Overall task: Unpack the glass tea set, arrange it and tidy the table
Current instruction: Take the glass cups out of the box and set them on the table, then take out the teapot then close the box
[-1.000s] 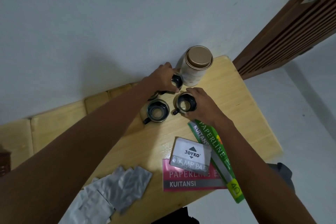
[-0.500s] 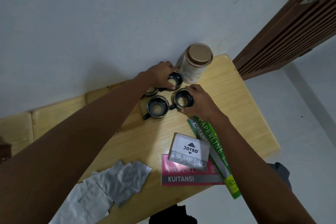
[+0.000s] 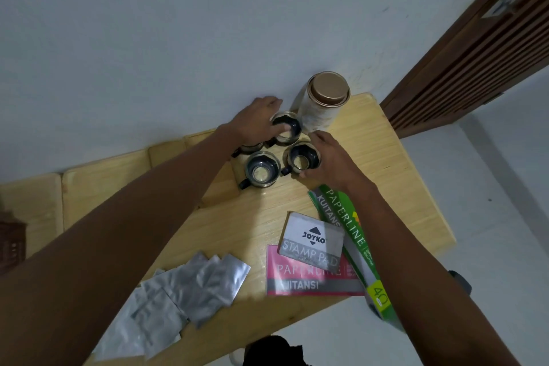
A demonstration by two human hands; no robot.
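Several small glass cups with black handles stand close together at the far side of the wooden table (image 3: 386,175). My left hand (image 3: 255,123) grips the far cup (image 3: 287,132) by its rim, right beside the tall glass teapot with a copper lid (image 3: 323,105). My right hand (image 3: 329,159) holds the near right cup (image 3: 301,159) from its right side. A third cup (image 3: 262,169) stands free at the near left. A fourth cup (image 3: 251,146) is mostly hidden under my left wrist.
Silver foil wrappers (image 3: 190,279) lie at the near left edge. A grey stamp pad box (image 3: 312,239) rests on a pink receipt book (image 3: 309,276), with a green receipt book (image 3: 350,235) under my right forearm. The wall runs behind; a wooden door (image 3: 481,47) stands right.
My left hand has slid the far cup a little closer to the teapot. My right hand has stayed on the near right cup. The camera has shifted slightly.
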